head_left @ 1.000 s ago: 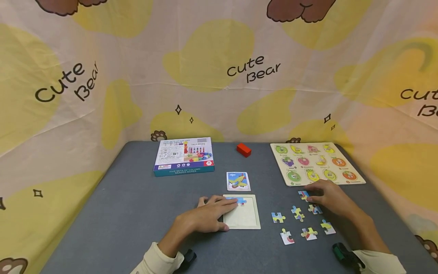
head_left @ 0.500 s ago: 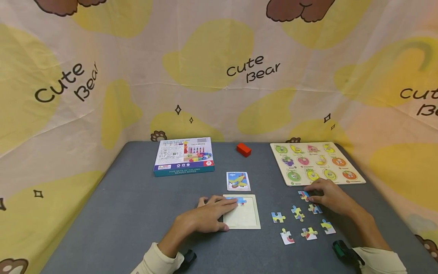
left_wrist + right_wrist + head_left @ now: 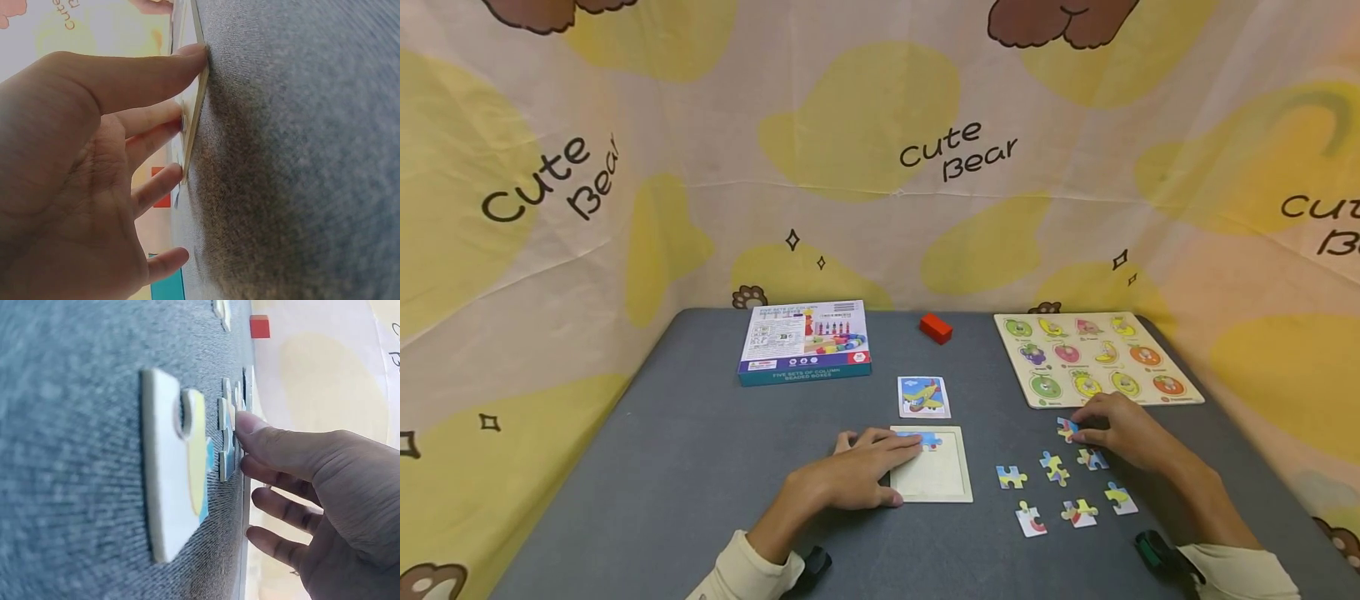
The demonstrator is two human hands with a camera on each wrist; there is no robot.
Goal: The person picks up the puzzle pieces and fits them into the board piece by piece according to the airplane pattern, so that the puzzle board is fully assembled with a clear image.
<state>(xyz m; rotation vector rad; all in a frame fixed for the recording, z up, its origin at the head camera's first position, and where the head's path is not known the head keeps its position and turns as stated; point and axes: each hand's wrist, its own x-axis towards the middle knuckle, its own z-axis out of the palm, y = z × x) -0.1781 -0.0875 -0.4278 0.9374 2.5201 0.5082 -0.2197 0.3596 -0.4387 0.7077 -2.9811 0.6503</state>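
My left hand lies over the left side of a pale square puzzle tray, its straight fingers touching the blue puzzle pieces along the tray's top. In the left wrist view the left thumb rests at the edge of the tray. At the right, my right hand pinches the edge of a blue and red puzzle piece between thumb and index finger. Several loose puzzle pieces lie on the grey table beside and below that hand. In the right wrist view the thumb hides part of the pinched piece.
Above the tray lies a picture card of a yellow airplane. A fruit board stands just beyond the right hand. A boxed bead set and a red block are at the back, before a patterned cloth.
The piece at my right fingertips has turned slightly. My left hand stays on the tray, and the other pieces keep their places.
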